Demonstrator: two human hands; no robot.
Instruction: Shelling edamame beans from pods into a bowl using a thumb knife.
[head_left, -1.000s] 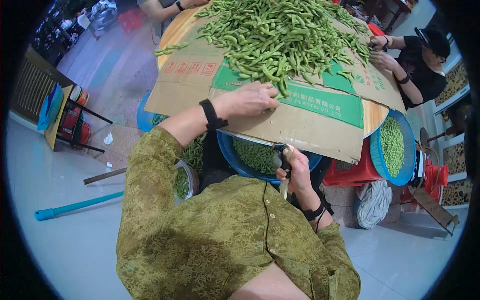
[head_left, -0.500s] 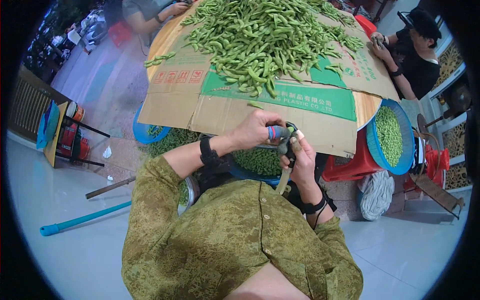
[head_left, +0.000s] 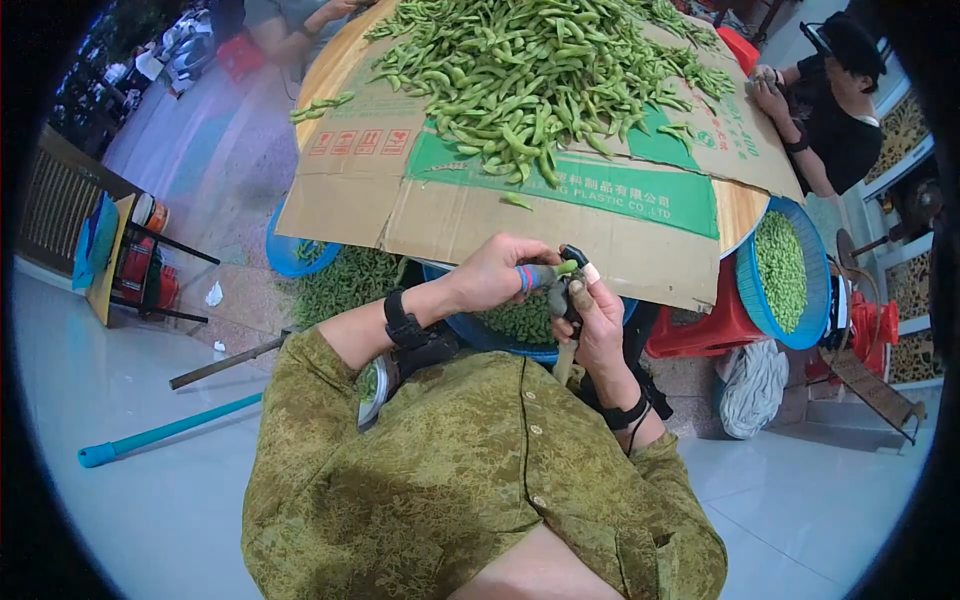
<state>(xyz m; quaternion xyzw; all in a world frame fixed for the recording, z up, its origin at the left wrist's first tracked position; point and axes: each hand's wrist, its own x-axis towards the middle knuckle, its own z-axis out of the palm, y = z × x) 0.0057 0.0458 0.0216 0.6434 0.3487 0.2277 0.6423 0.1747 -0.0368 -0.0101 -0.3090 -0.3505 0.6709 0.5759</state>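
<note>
In front of my chest, over the near cardboard edge, my two hands meet. My left hand (head_left: 500,268), its thumb in a grey cover with coloured bands, pinches a green soybean pod (head_left: 567,267). Close against it, my right hand (head_left: 598,318) is closed around a small black and grey tool (head_left: 573,254) whose exact kind I cannot make out; a finger there wears white tape. Below the hands a blue basket (head_left: 470,330) holds shelled green beans (head_left: 520,320). A big heap of soybean pods (head_left: 530,80) covers the cardboard (head_left: 340,215), and one loose pod (head_left: 517,201) lies nearer me.
At right, a blue basket (head_left: 822,275) of shelled beans rests by a red stool (head_left: 705,325). Empty-looking pods (head_left: 345,293) pile on the floor at left, near a teal pole (head_left: 170,440). A co-worker in black (head_left: 840,110) sits far right; another person's arm (head_left: 300,30) shows far left.
My hands have shifted slightly, the left one a little back toward me and leftward. The green pod now shows between the fingers.
</note>
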